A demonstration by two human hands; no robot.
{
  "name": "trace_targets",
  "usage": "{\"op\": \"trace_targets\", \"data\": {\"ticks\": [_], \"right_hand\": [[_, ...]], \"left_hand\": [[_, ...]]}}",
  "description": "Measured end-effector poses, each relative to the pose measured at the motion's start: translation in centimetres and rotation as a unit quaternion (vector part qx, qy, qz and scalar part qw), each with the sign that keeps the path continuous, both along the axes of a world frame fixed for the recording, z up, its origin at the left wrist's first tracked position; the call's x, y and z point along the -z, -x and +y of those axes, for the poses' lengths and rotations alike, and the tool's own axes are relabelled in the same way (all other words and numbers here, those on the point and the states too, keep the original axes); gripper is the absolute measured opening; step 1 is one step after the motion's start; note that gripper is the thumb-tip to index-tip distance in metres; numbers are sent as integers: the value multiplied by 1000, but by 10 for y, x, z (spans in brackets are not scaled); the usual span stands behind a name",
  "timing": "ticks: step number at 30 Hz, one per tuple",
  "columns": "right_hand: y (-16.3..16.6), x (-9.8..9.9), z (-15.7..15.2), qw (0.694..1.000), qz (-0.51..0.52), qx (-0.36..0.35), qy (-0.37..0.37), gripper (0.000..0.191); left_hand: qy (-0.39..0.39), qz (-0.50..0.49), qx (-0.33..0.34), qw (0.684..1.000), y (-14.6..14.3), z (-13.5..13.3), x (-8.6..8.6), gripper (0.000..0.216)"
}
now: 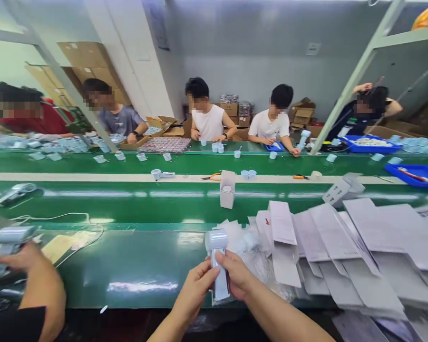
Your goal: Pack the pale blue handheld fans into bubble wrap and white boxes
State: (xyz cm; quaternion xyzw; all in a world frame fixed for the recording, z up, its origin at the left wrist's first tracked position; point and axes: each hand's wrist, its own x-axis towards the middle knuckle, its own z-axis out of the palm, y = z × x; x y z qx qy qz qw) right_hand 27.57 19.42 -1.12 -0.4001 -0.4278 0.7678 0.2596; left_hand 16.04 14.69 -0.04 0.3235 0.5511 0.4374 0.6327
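A pale blue hand-held device [217, 240] with a drum-shaped head and a flat handle, much like a small fan, is held near the bench's front edge, head pointing away from me. My left hand [199, 285] grips the handle from the left, its thumb on the front face. On the other side, my right hand [237, 275] is closed round the handle, thumb pressed just below the head. Crumpled clear plastic bags [251, 251] lie close by on the right; whether any plastic wraps the handle's lower end, I cannot tell.
White flattened cartons [342, 247] pile up at right. An upright small open box [227, 192] stands ahead on the green belt [185, 204]. At left, a co-worker's hand [24, 259] holds a similar device. Several people sit opposite, with blue cups [248, 174] and orange-handled pliers [212, 177] between.
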Motion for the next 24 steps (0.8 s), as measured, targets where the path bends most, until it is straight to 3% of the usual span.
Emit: {"op": "trace_targets", "data": {"ticks": [2, 5, 7, 8, 11, 13, 15, 18, 21, 24], "right_hand": [[-30, 5, -25, 997, 28, 67, 31, 49], [-85, 22, -72, 979, 49, 179, 83, 46], [-123, 41, -108, 965, 52, 222, 131, 41], [-141, 51, -125, 963, 47, 224, 145, 41], [-186, 78, -163, 958, 9, 241, 155, 44], [-206, 85, -174, 964, 0, 225, 145, 45], [-219, 82, -173, 971, 29, 198, 132, 46], [-230, 70, -153, 974, 90, 173, 118, 47], [-237, 62, -121, 979, 114, 133, 105, 49], [-243, 64, -91, 990, 93, 74, 79, 54]], "left_hand": [[1, 56, 72, 996, -8, 0, 2, 51], [-45, 269, 102, 957, -17, 3, 18, 61], [-114, 390, 139, 903, -31, 3, 29, 56], [-154, 425, 195, 871, -42, 2, 34, 51], [-242, 439, 386, 774, -91, -1, 46, 23], [-265, 452, 447, 725, -127, -1, 56, 27], [-253, 479, 452, 709, -155, 4, 67, 40], [-214, 522, 443, 697, -175, 12, 79, 33], [-180, 539, 422, 706, -171, 15, 79, 36], [-154, 541, 371, 738, -162, 14, 69, 31]]}}
